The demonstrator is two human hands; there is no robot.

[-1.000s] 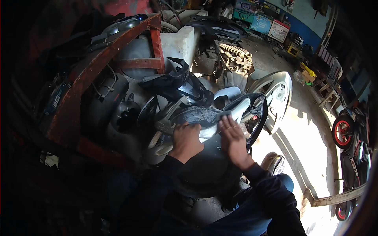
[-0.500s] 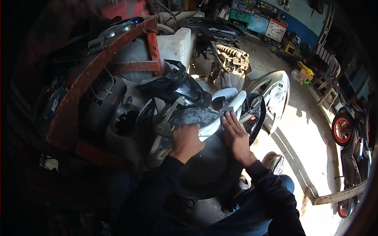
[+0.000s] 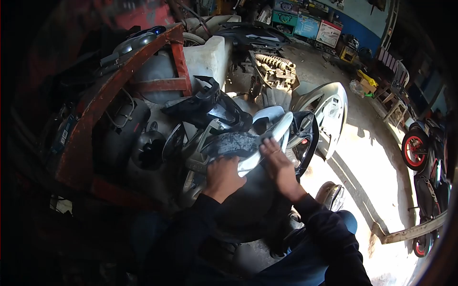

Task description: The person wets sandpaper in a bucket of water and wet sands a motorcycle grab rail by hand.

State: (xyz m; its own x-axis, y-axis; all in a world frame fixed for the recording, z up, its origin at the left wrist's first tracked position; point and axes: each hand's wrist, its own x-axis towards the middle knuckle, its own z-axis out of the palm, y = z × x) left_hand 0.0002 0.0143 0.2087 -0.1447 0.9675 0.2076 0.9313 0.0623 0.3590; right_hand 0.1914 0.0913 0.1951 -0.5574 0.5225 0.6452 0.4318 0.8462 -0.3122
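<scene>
A silver-white curved plastic panel [image 3: 250, 163] lies over a dark round tub or tyre-like support [image 3: 248, 205]. My left hand [image 3: 224, 178] is closed around the panel's left part, fingertips curled out of sight. My right hand [image 3: 279, 168] presses a small dark grey pad [image 3: 265, 139] on the panel's upper surface with its fingers laid together. A grey, scuffed round surface [image 3: 232, 144] shows behind the panel, between the hands.
A red metal frame [image 3: 119, 69] stands at the left. Black fairing pieces [image 3: 210, 106] lie beyond the panel, with a silver body part [image 3: 329, 114] to their right. A motorcycle with red wheels [image 3: 414, 148] stands at the far right, near a wooden beam [image 3: 414, 231].
My right hand and the pad have shifted slightly left along the panel. The panel looks a little more tilted, and the whole view has drifted slightly.
</scene>
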